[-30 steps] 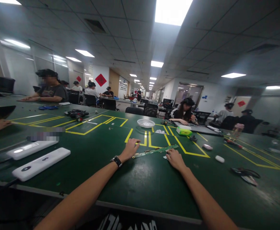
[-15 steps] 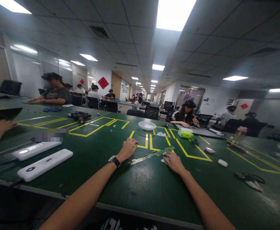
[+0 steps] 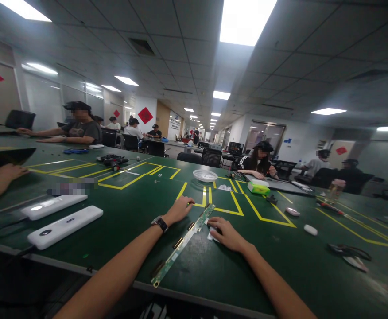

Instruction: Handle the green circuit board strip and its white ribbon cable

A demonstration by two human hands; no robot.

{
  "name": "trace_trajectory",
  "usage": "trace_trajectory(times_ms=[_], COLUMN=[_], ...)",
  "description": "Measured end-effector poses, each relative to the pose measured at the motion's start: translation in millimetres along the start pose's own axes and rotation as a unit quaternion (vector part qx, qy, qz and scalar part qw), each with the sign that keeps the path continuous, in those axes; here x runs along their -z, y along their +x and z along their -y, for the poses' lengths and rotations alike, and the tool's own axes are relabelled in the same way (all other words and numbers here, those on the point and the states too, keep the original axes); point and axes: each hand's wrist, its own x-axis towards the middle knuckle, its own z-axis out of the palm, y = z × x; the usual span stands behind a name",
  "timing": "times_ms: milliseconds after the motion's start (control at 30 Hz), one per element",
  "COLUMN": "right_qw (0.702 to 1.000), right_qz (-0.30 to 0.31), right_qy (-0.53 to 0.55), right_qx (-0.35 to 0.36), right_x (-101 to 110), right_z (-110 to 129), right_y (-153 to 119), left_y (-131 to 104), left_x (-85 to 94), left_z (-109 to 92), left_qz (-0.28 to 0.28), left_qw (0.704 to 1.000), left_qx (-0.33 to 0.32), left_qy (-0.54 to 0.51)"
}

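Note:
A long, narrow green circuit board (image 3: 184, 241) lies slanted on the green table, its near end close to the front edge and its far end between my hands. My left hand (image 3: 180, 210) is just left of the board's far half, fingers bent and apart, holding nothing. On the other side, my right hand (image 3: 226, 233) rests by the board's upper right edge, its fingertips at or near the board. A small white piece (image 3: 211, 235) lies under the right hand's fingers; whether it is gripped cannot be made out.
White power strips (image 3: 66, 227) lie at the left, near another person's hand (image 3: 9, 173). Beyond my hands are a white round dish (image 3: 205, 176) and a green packet (image 3: 258, 188). Yellow tape marks the table. A white case (image 3: 310, 230) and dark cable (image 3: 348, 250) lie right.
The board has turned, its near end swinging down toward the table's front edge and its far end moving left. My right hand has moved left and slightly nearer. The left hand has barely moved.

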Motion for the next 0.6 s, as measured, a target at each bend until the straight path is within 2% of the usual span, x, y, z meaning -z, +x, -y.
trace_trajectory(times_ms=[233, 333, 433, 600], right_qw=[0.990, 0.983, 0.985, 0.998], right_qz=[-0.045, -0.058, -0.058, -0.035], right_qy=[-0.052, -0.063, -0.060, -0.025], right_qx=[-0.122, -0.165, -0.154, -0.037], right_x=[13, 15, 13, 3], right_z=[-47, -58, -50, -14], right_y=[-9, -13, -14, -6], left_y=[-2, -3, -3, -4], left_x=[-6.7, -8.1, -9.0, -10.5], left_z=[4, 4, 2, 3], left_qz=[0.031, 0.040, 0.044, 0.074], left_qw=[0.999, 0.998, 0.998, 0.996], left_qx=[-0.030, -0.035, -0.038, -0.054], left_qy=[0.028, 0.035, 0.035, 0.014])
